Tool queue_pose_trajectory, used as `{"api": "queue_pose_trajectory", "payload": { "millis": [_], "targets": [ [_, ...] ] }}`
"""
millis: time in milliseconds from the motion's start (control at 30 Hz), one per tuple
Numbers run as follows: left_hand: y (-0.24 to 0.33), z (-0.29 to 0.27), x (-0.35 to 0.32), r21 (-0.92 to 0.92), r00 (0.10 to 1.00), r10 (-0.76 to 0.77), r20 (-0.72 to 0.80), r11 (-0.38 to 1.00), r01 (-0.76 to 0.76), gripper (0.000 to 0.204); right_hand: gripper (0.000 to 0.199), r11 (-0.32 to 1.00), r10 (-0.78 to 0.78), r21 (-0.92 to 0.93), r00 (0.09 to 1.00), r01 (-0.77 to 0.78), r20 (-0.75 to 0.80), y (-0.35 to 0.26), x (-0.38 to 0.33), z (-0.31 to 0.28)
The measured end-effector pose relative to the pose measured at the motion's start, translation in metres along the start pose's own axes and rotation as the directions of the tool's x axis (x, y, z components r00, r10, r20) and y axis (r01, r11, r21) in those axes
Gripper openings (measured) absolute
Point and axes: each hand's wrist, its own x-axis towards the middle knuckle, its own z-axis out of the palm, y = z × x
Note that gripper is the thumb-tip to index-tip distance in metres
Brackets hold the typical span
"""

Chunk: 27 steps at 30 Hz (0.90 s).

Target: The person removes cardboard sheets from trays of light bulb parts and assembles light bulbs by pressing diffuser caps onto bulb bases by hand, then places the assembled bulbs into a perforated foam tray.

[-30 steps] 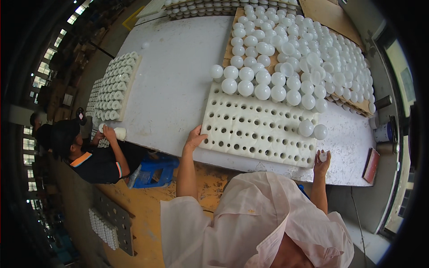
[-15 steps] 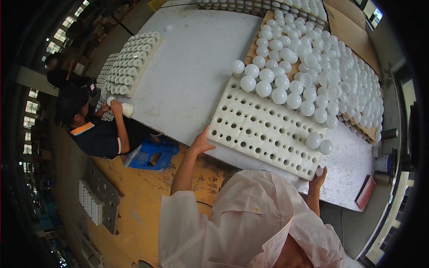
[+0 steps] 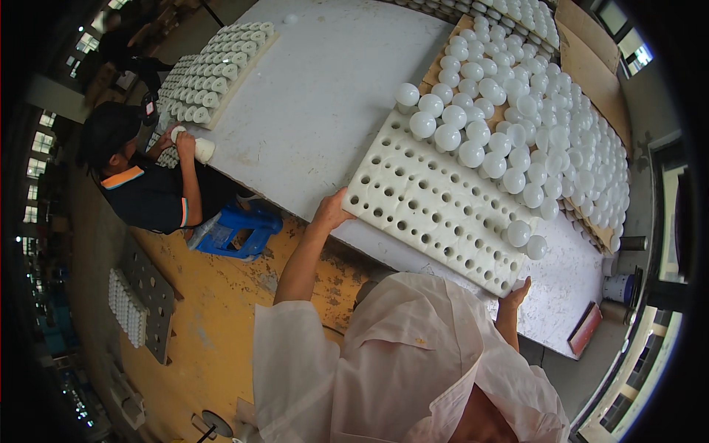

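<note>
While a co-worker (image 3: 144, 173) sits at far left, the person's left hand (image 3: 332, 212) grips the left end of a white perforated board (image 3: 442, 208), at the near edge of the table (image 3: 295, 96). The board looks light, stiff and foam-like, best held by its 2 short ends. The right hand (image 3: 515, 297) touches its near right corner; I cannot tell whether it grips. Beside that, 2 white globes (image 3: 518, 233) look smooth, slippery and breakable.

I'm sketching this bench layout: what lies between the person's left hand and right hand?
In the head view, the white perforated board lies between the left hand and the right hand.
</note>
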Motion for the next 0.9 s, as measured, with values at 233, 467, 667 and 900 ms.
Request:
{"api": "queue_pose_trajectory", "payload": {
  "millis": [233,467,667,900],
  "targets": [
    [0.002,0.009,0.007,0.03,1.0,0.017,0.003,0.999,-0.017,0.073,0.055,0.988,-0.147,-0.085,0.965,0.131,-0.216,-0.006,0.012,-0.008],
    [-0.007,0.017,0.001,0.146,0.999,0.037,-0.028,0.989,-0.033,0.105,0.039,-0.141,-0.62,-0.869,0.642,0.475,0.452,-0.046,-0.04,-0.025],
    [0.0,0.025,-0.007,0.308,0.962,0.258,-0.09,0.926,-0.219,0.105,0.043,-0.304,-0.22,-0.919,0.92,0.252,0.325,-0.045,-0.08,0.0],
    [0.012,0.027,-0.008,0.232,0.986,0.164,-0.036,0.961,-0.151,0.097,0.088,-0.337,-0.237,-0.885,0.881,0.322,0.41,-0.036,-0.086,0.019]
  ]
}}
